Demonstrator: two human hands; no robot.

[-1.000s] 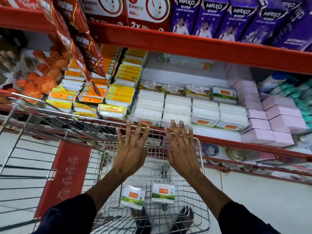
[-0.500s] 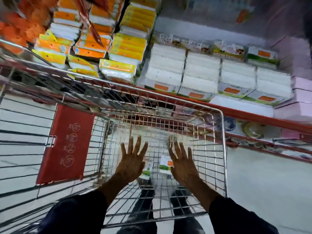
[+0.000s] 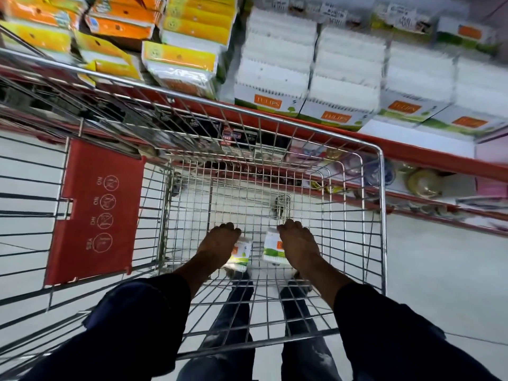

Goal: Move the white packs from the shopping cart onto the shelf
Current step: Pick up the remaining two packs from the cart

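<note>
Two white packs with green and orange labels lie on the wire floor of the shopping cart (image 3: pixel 381 215). My left hand (image 3: pixel 220 243) reaches down and covers the left pack (image 3: pixel 239 254), fingers curled over its far edge. On the right pack (image 3: pixel 270 249) my right hand (image 3: pixel 298 243) does the same. Both packs still rest on the cart floor, and my fingertips are hidden. Above the cart's far rim, the shelf (image 3: pixel 412 153) holds rows of matching white packs (image 3: pixel 343 86).
Yellow and orange packs (image 3: pixel 178 53) fill the shelf to the left of the white ones. The cart's red fold-down flap (image 3: pixel 99 210) is at the left. A lower shelf with small items (image 3: pixel 423 182) runs behind the cart on the right. My legs show through the cart floor.
Both hands dropped from the shelf edge into the cart and their spread fingers curled over the two packs. The view tilted downward.
</note>
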